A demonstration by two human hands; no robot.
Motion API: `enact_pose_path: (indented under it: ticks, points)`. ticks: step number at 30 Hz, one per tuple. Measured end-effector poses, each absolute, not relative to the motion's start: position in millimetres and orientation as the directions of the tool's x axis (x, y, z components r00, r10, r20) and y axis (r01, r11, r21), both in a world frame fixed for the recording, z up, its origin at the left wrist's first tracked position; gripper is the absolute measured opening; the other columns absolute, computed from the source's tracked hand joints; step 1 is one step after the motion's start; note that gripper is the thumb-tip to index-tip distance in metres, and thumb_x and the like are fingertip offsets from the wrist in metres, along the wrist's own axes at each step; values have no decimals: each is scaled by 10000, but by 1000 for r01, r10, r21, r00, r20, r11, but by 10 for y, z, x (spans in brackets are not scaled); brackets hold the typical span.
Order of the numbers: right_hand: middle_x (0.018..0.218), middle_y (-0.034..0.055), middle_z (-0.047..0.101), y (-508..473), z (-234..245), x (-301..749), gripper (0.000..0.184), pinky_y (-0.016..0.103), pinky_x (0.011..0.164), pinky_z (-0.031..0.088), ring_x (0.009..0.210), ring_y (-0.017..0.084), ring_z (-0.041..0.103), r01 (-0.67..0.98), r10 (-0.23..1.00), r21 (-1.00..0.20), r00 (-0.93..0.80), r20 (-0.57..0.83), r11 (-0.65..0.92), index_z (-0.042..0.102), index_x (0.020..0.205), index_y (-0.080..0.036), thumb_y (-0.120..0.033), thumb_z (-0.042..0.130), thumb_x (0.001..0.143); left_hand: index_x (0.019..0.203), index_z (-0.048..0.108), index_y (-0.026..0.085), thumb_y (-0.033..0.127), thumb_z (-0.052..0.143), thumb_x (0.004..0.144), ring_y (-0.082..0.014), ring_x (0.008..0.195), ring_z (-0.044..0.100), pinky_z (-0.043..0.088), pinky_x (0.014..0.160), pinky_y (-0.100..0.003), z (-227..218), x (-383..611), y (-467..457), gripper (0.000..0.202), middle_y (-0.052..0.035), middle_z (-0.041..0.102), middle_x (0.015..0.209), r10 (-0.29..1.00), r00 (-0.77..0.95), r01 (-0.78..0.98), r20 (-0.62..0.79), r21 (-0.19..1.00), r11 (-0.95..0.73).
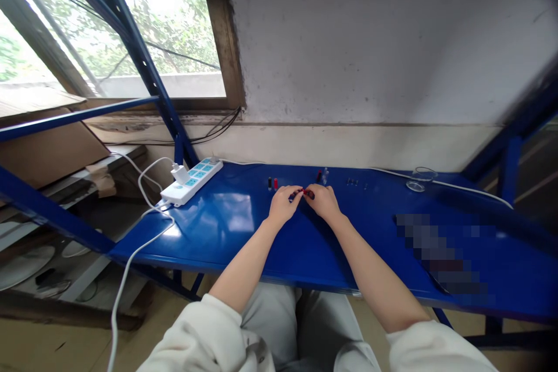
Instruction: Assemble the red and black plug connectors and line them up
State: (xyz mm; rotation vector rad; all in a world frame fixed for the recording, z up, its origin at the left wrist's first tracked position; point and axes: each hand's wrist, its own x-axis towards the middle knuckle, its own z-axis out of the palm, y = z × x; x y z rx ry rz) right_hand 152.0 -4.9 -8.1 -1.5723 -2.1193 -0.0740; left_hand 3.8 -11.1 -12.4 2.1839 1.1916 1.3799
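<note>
My left hand [282, 203] and my right hand [323, 200] meet over the middle of a blue metal shelf [226, 226]. Both are pinched shut on a small red and black part [301, 192] held between their fingertips. It is too small to name exactly. Just beyond my hands stand more small red and black pieces [272, 183], further ones [321, 175], and a row of tiny dark bits [354, 182].
A white power strip [192, 181] with a plugged charger and white cable lies at the shelf's left rear. A clear round dish [419, 179] sits at the right rear, with a thin white wire running past it. Blue rack struts, cardboard and a window stand to the left.
</note>
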Motion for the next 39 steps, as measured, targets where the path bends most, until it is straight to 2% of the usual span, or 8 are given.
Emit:
enact_pose_path:
  ticks: [11,16,19,22,26,31,35,39]
  points:
    - [726,-2,606,-50,-116,1470,99,252,617,257,696,134,540,869,879,-307,-248,406,387,581,780,-197,-255,500,779,907,633,200,243,518,779,-143,744,574,462,577,-237,-108,35,-115,177,-42,652,827,799,147,485,583,662,-572]
    - [718,7,609,-54,-134,1409,120,231,595,317,659,127,535,811,897,-435,-231,376,391,586,756,-188,-285,516,762,913,631,200,244,522,775,-152,770,583,466,666,-276,-107,28,-103,182,-45,653,846,794,99,469,600,676,-569]
    - [703,8,610,-47,-145,1357,118,222,582,352,630,122,534,744,912,-552,-198,358,378,584,751,-184,-290,531,750,906,631,192,276,511,784,-152,759,587,454,679,-280,-60,1,-98,190,-55,648,852,794,-14,418,608,725,-548]
    - [683,7,609,-19,-156,1315,109,216,577,371,612,118,534,690,928,-632,-174,330,354,578,732,-178,-280,540,744,887,624,182,319,486,801,-139,720,582,432,633,-249,21,-49,-104,213,-53,639,802,794,-161,310,587,793,-524]
    - [688,11,614,68,-179,1285,104,223,569,369,630,127,542,732,950,-617,-136,282,288,582,708,-181,-278,552,730,857,613,176,373,482,792,-114,653,558,404,578,-218,114,-136,-90,245,-29,608,711,807,-351,107,476,876,-470]
    - [698,6,615,221,-209,1225,102,224,559,360,636,127,551,772,961,-582,-142,235,257,580,699,-187,-284,560,725,790,586,149,367,477,756,-97,593,529,352,486,-196,161,-257,-4,247,-20,568,662,822,-526,-228,219,895,-384]
    - [675,2,616,332,-206,1126,122,228,551,352,622,132,557,796,963,-551,-150,224,252,564,661,-189,-294,566,723,770,563,129,329,469,718,-80,530,498,326,455,-196,180,-338,41,227,-15,542,631,845,-535,-476,-3,827,-299]
    - [668,2,626,406,-188,1014,102,229,573,360,635,137,577,805,968,-544,-155,197,239,576,704,-194,-289,558,734,773,557,133,325,475,694,-77,525,501,326,471,-204,182,-372,45,223,-8,534,627,854,-515,-556,-78,788,-264]
